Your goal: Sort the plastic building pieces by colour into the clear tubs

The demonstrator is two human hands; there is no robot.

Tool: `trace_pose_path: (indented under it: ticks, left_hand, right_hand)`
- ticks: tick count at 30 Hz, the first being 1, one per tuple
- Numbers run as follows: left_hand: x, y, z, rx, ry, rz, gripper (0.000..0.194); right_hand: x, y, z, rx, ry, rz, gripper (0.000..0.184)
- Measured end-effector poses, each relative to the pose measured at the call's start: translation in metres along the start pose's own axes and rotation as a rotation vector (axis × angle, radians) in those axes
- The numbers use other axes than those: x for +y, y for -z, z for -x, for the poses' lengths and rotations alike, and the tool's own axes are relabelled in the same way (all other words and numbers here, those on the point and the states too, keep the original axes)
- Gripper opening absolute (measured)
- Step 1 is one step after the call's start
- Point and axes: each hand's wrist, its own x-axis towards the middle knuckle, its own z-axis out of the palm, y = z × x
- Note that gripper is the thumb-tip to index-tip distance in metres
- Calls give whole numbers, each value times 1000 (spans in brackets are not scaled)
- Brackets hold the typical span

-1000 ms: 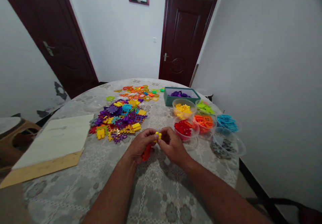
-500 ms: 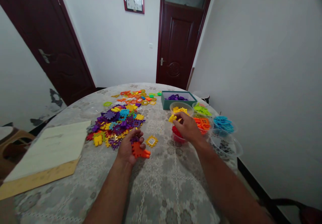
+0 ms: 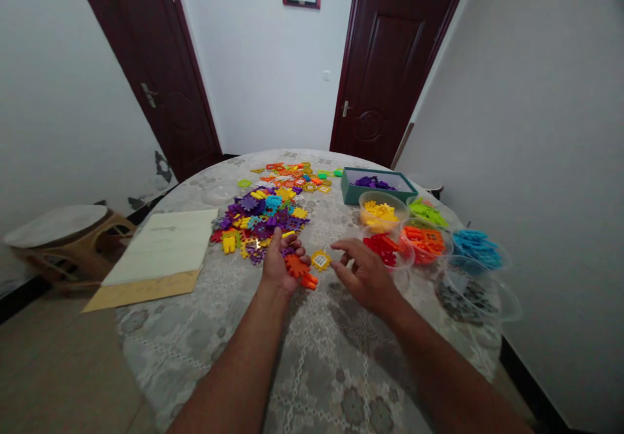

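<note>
My left hand (image 3: 280, 262) lies palm up on the round table (image 3: 312, 343) with its fingers curled around an orange toothed plastic piece (image 3: 298, 269). My right hand (image 3: 363, 271) hovers just right of it, fingers spread and empty, its fingertips close to a yellow square-toothed piece (image 3: 320, 260) lying on the cloth. Beyond the left hand spreads a pile of mixed purple, yellow and blue pieces (image 3: 263, 216).
Clear bowls hold sorted pieces: yellow (image 3: 381, 212), red (image 3: 385, 247), orange (image 3: 425, 239), green (image 3: 425, 211), blue (image 3: 478, 245), grey (image 3: 468, 288). A teal box (image 3: 375, 184) holds purple ones. A board on cardboard (image 3: 163, 252) lies left; a stool (image 3: 63, 236) stands beyond.
My hands parted; the right hand carried a yellow piece to the yellow bowl and has come back empty toward the left hand. A yellow piece now lies on the cloth.
</note>
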Motion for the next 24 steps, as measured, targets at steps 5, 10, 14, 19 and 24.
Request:
trace_pose_path:
  ticks: [5, 10, 14, 19, 24]
  left_hand:
    - [-7, 2, -3, 1, -20, -4, 45]
    - [-15, 1, -1, -37, 22, -61, 38]
    - [-16, -3, 4, -38, 90, -107, 34]
    - [-9, -3, 6, -16, 126, -109, 18]
    - [0, 1, 1, 11, 100, -90, 16]
  right_hand:
    - [-9, -47, 19, -160, 146, -68, 41]
    - [2, -54, 14, -52, 50, -46, 24]
    - [9, -46, 11, 47, -190, -118, 18]
    - [12, -42, 11, 124, -503, -467, 38]
    - [11, -32, 8, 196, -394, -392, 44]
